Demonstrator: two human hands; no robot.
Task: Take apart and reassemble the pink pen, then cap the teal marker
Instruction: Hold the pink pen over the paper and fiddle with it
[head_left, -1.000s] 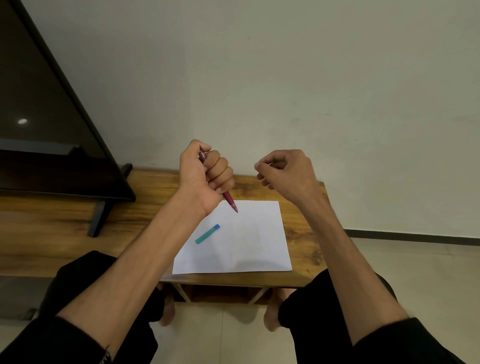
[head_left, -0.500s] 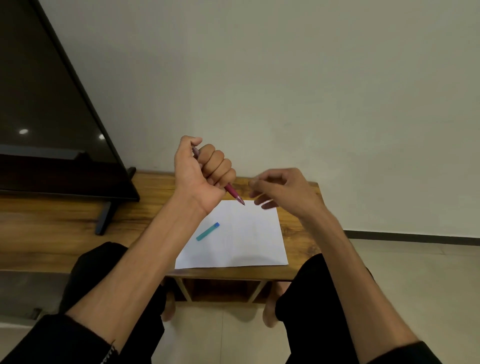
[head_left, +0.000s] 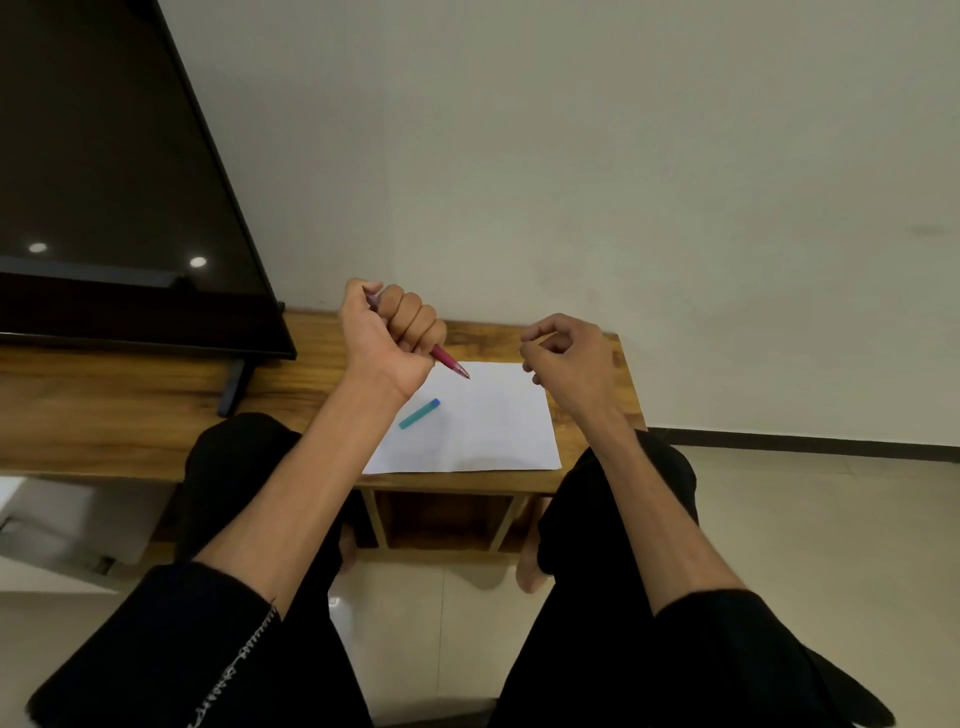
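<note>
My left hand (head_left: 392, 338) is a fist around the pink pen (head_left: 451, 365). It hangs above the far left corner of a white sheet of paper (head_left: 493, 431). Only the pen's tip end shows, pointing down and to the right; a bit of the top shows at my thumb. My right hand (head_left: 569, 364) hovers to the right of the pen tip, apart from it, over the sheet's far right corner. Its fingers are loosely curled and I see nothing in them. The short teal marker (head_left: 418, 413) with a blue end lies on the sheet's left side, below my left hand.
The sheet lies at the right end of a low wooden table (head_left: 130, 410). A dark television (head_left: 104, 182) on a stand takes up the table's left. A pale wall is behind, and tiled floor (head_left: 805, 519) lies to the right. My knees in black trousers are at the table's front edge.
My right hand reached in toward the pen tip, then drew back to the right with its fingers curled. My left hand kept its grip on the pen.
</note>
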